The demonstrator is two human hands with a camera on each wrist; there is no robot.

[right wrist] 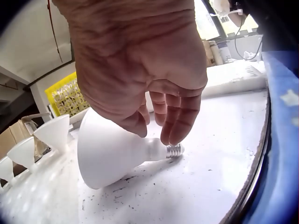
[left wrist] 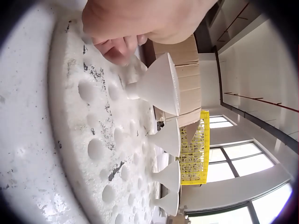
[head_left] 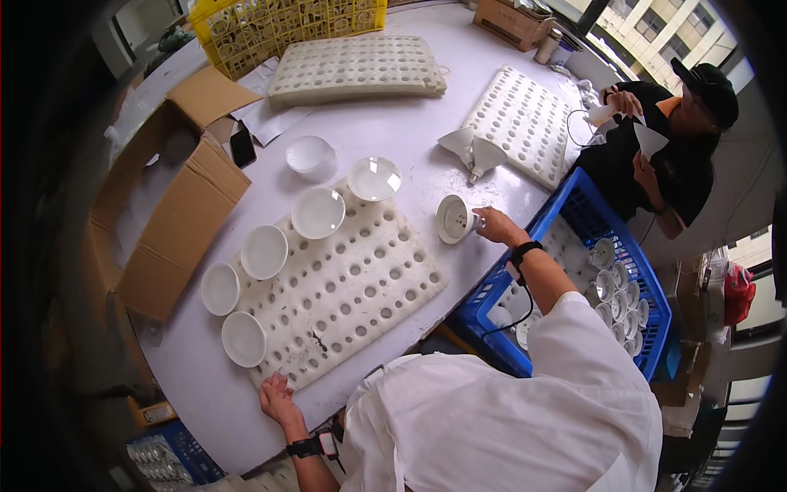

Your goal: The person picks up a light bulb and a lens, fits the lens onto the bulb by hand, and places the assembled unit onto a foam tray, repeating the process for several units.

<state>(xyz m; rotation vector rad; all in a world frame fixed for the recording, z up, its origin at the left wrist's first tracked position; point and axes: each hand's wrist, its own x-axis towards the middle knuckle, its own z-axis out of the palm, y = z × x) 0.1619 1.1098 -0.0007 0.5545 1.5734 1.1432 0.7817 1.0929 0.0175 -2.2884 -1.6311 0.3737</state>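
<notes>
Right hand [head_left: 502,228]: bends thumb and fingers close over the neck and screw base of a white lamp [head_left: 452,220]; cannot tell whether pinching. Lamp: lies on its side on the table [head_left: 422,184], just right of the foam board [head_left: 357,289]. Left hand [head_left: 279,399]: loosely bent and empty, at the near left corner of that board. Along its left and far edges, neck down: five other lamps [head_left: 264,252]. Farther right of it: a blue crate [head_left: 661,324] with more lamps; to its left, a cardboard box [head_left: 184,238].
</notes>
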